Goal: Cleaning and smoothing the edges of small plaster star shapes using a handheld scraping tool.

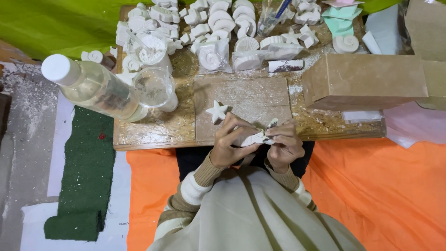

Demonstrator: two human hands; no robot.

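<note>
Left hand (230,144) and right hand (284,145) clamped on white shell cast (254,138) — brown box (367,81) beyond

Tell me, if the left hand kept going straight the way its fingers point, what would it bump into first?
The left hand points toward the right hand, so it would likely meet the white shell piece both hold, then that hand. Depth is hard to judge.

both hands (255,142) together, fingers curled, forearms bent inward

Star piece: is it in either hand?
No, the white star piece lies on the brown board, left of the hands.
</note>
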